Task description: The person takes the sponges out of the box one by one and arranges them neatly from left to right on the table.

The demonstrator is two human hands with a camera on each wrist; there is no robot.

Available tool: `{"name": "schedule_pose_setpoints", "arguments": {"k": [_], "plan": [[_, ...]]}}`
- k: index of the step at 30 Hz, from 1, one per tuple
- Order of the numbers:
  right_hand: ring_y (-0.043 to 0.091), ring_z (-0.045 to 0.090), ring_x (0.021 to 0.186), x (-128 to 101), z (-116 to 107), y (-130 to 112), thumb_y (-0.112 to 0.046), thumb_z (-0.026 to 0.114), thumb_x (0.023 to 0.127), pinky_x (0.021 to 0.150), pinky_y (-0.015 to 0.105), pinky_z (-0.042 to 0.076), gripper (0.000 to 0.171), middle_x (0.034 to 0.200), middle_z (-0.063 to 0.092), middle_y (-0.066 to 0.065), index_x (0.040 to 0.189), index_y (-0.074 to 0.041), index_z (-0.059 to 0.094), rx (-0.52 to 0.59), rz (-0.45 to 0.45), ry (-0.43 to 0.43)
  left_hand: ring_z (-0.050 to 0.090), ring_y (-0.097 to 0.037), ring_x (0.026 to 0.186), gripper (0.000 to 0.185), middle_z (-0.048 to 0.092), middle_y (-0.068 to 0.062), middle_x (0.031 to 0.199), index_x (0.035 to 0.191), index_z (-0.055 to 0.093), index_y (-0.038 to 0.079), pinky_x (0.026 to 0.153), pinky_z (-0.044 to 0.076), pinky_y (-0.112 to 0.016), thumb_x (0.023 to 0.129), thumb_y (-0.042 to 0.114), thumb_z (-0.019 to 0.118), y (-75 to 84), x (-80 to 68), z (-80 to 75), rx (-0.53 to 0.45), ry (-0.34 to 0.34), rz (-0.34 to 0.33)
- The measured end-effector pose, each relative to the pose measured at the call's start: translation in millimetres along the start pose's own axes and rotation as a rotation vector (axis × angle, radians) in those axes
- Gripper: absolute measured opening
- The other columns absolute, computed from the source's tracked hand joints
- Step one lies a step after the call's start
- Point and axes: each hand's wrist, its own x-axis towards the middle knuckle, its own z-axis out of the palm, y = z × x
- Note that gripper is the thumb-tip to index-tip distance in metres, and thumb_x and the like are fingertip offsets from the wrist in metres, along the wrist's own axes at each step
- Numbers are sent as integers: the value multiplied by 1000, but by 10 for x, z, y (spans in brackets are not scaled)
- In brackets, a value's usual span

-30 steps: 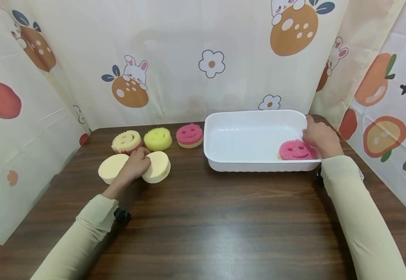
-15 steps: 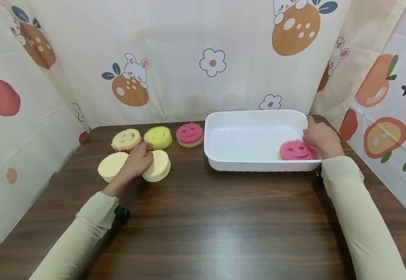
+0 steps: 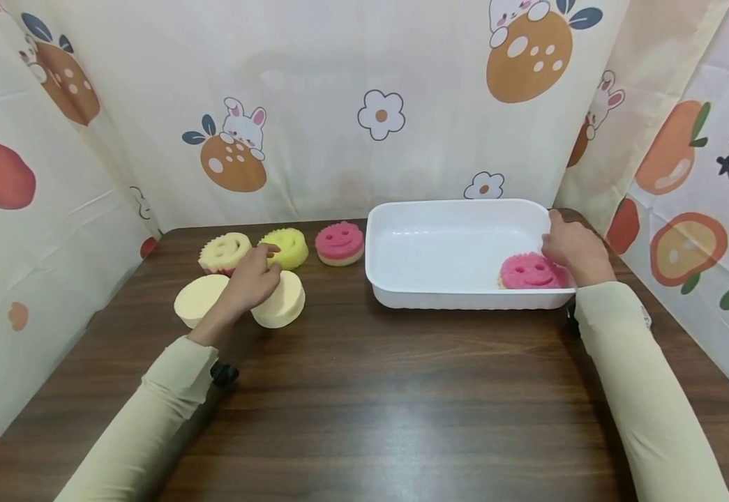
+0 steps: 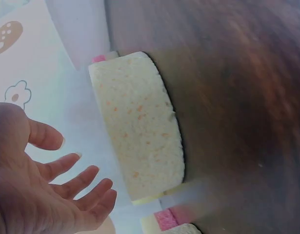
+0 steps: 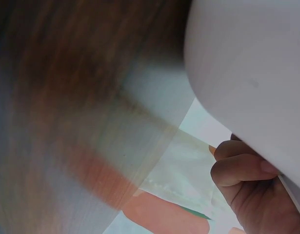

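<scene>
My left hand [image 3: 252,280] hovers over a pale cream round sponge [image 3: 279,301] in the head view, with its fingertips in front of a yellow smiley sponge [image 3: 291,249]. The left wrist view shows that hand's fingers [image 4: 93,178] loosely bent and spread, holding nothing, apart from a speckled pale sponge [image 4: 137,124]. My right hand [image 3: 576,249] grips the right end of a white tray [image 3: 458,300]; in the right wrist view its curled fingers [image 5: 237,168] lie against the tray's outer wall [image 5: 247,73]. A pink smiley sponge [image 3: 532,270] leans in the tray's front right corner.
Left of the tray sits a pink-topped smiley sponge [image 3: 340,243]. Further left are a cream smiley sponge [image 3: 222,252] and another plain cream sponge [image 3: 199,300]. The brown wooden table [image 3: 351,397] meets printed curtains [image 3: 320,125] at the back and sides.
My left hand has risen off the cream sponge's edge and shifted slightly right, its fingers now extended toward the yellow sponge. The right hand and tray hold the same place.
</scene>
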Motion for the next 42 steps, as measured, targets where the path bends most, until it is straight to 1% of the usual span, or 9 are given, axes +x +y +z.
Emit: {"name": "schedule_pose_setpoints", "arguments": {"k": [3,10,15,19,23,28,31,35,42], "plan": [[56,51,108,-5,-9,-6,-25,47,100,92,72,43,72,125,46,41,154,5,10,-4,-4,12,41,-46,136,47,47,-35,140,136,45,-12,112,34,-57,96,12,37,40,14,-3,-3,5,18],[55,52,106,-6,-21,-5,-24,47,99,91,72,44,71,123,47,40,154,5,12,-11,0,22,41,-45,135,48,45,-33,142,139,42,-9,111,35,-57,98,16,36,81,47,3,-10,1,27],[55,52,106,27,4,2,-26,47,99,91,72,44,71,123,48,40,154,4,12,-14,-14,17,43,-46,133,49,44,-33,141,140,41,-7,109,37,-58,99,19,39,100,48,-23,15,7,29],[55,52,106,29,6,-2,-26,47,99,91,72,44,73,122,48,39,155,3,10,-17,-10,16,43,-45,134,49,44,-32,142,140,40,-6,110,37,-57,100,21,41,156,57,-47,8,11,42],[54,53,105,24,-3,-3,-26,47,100,90,72,45,73,121,49,39,155,3,9,-18,-3,14,42,-43,137,51,43,-30,144,142,40,-4,113,35,-56,101,26,43,224,82,-48,-3,7,56],[54,54,103,23,-13,-4,-25,44,100,89,71,46,68,118,50,40,153,5,14,-28,-19,34,39,-41,139,55,41,-27,147,145,37,-1,113,34,-56,103,34,42,295,127,-29,-3,-12,68],[54,53,104,24,-11,-1,-24,43,100,90,70,45,67,120,49,40,153,5,15,-30,-19,36,39,-40,139,57,41,-26,148,146,37,0,113,34,-56,104,38,41,344,146,-19,-16,-16,77],[55,51,107,22,-2,-5,-26,42,101,93,72,43,69,126,46,40,155,3,11,-20,-8,21,41,-39,139,60,40,-25,148,146,36,0,112,36,-56,104,42,40,423,149,-10,-43,-25,86],[56,50,111,-7,8,-15,-25,44,100,95,73,41,70,130,43,40,155,3,10,-11,-6,18,44,-37,135,57,39,-23,148,147,36,1,110,38,-54,104,37,43,520,159,8,-91,-43,109]]}}
